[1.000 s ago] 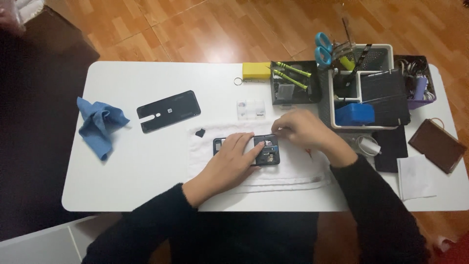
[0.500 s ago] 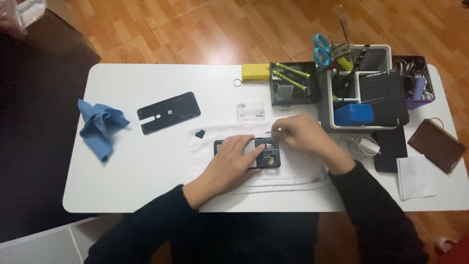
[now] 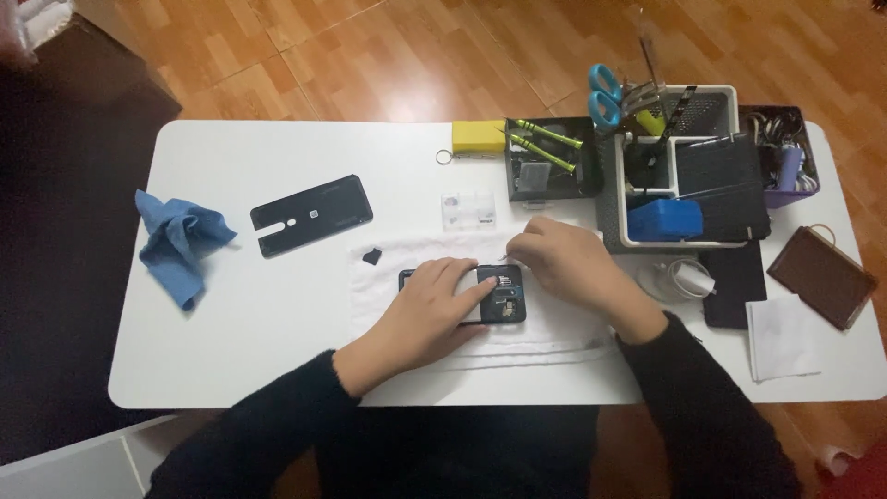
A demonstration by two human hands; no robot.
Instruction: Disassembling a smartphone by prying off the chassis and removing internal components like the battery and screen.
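An opened black phone lies on a white cloth in the middle of the white table. My left hand lies flat over the phone's left part and presses it down. My right hand hovers just above the phone's right end, fingers pinched on a thin tool whose tip points left; the tool is too small to make out. The phone's black back cover lies apart to the left. A small black piece rests on the cloth's left corner.
A crumpled blue cloth lies at the far left. At the back stand a yellow block, a black tray with green-handled screwdrivers, a white organiser with scissors and a blue box, and a small clear box. A brown wallet lies right.
The view has shifted slightly. Both hands stay on and over the phone, with only a small movement of my right hand's fingers.
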